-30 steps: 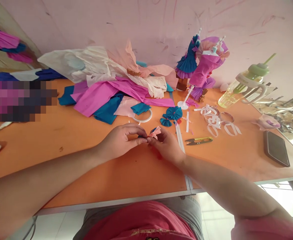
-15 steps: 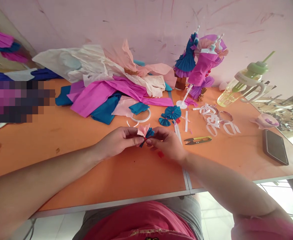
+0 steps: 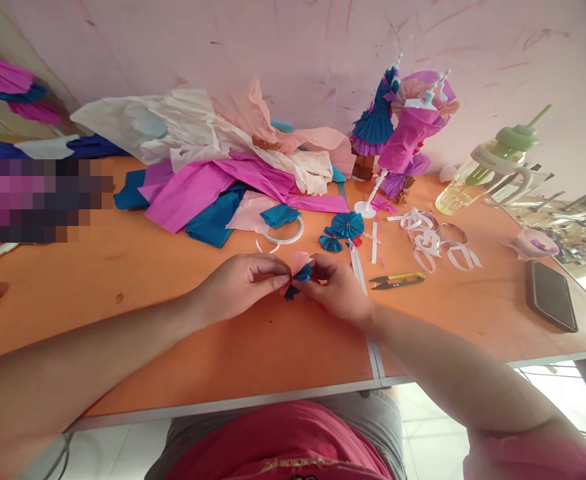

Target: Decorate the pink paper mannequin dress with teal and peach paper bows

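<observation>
Turned slightly, paper fan [image 3: 300,270] is pinched between left hand [image 3: 240,285] and right hand [image 3: 337,288].

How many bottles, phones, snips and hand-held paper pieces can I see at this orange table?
Drinking bottle: 1
Phone: 1
Snips: 1
Pink-and-blue paper piece, pinched between left hand and right hand: 1
Total: 4

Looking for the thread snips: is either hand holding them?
No, the thread snips lie on the orange table, while the left hand and right hand pinch a pink-and-blue paper fan.
</observation>
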`<state>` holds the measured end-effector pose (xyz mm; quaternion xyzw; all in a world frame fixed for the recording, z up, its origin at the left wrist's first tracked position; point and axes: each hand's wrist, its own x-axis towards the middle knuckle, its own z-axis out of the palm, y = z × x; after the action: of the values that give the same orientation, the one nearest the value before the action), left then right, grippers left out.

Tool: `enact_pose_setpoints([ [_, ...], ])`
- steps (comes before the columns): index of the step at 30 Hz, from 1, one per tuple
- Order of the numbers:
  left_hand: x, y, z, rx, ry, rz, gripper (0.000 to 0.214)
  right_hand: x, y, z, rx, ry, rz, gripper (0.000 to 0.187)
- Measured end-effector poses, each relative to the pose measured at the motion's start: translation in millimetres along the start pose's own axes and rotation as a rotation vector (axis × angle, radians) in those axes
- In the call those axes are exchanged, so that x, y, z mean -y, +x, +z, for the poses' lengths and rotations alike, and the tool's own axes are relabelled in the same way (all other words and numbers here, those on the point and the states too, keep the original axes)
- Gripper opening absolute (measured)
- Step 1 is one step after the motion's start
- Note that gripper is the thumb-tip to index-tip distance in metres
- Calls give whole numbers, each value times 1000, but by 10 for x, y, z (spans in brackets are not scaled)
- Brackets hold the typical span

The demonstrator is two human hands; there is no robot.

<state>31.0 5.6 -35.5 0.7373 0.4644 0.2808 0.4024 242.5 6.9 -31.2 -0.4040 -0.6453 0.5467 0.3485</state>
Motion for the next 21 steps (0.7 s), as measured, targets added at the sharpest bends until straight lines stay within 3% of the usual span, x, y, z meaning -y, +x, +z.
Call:
enact_pose_setpoints([
  [6, -49, -13, 0, -116, 108, 78, 31, 55, -30, 18, -19, -29, -2, 18],
  [14, 83, 56, -20, -12, -160, 31, 27, 16, -32, -6, 36, 145, 127, 28],
  [18, 107, 66, 2, -46, -118, 49, 29, 41, -44, -2, -15, 43, 78, 25],
  [21, 75, 69, -21, -159, 42, 198, 22, 68, -60, -10, -35, -97, 17, 19],
])
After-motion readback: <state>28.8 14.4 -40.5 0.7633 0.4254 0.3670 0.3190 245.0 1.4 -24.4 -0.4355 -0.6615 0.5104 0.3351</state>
